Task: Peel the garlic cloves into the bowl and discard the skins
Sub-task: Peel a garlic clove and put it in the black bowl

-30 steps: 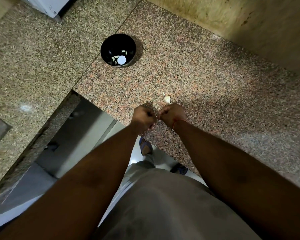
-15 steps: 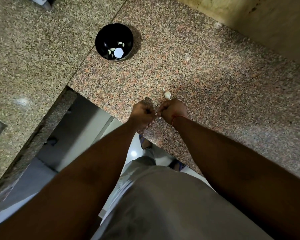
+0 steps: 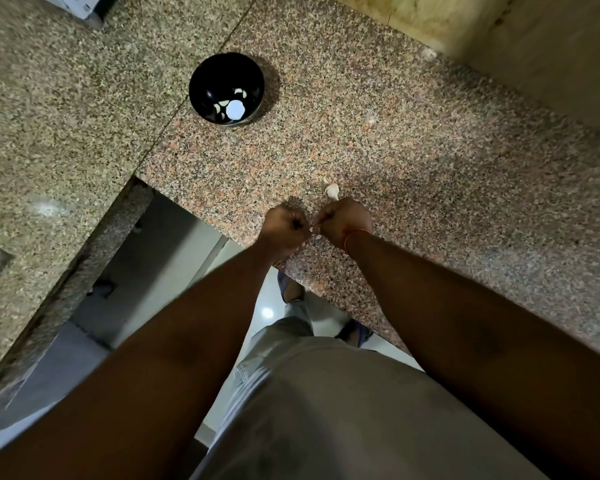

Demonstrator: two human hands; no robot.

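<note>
Both hands — left hand, right hand — pinch one garlic clove; it could slip off the counter edge.

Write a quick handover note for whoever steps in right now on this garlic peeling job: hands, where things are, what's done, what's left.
Left hand and right hand: both pinch one garlic clove between them, over the granite counter edge.
Black bowl: farther back on the counter, some peeled cloves inside.
One garlic piece lies beyond the right hand.
Left: finish this clove, drop it in the bowl, deal with that piece, discard skins.
</note>
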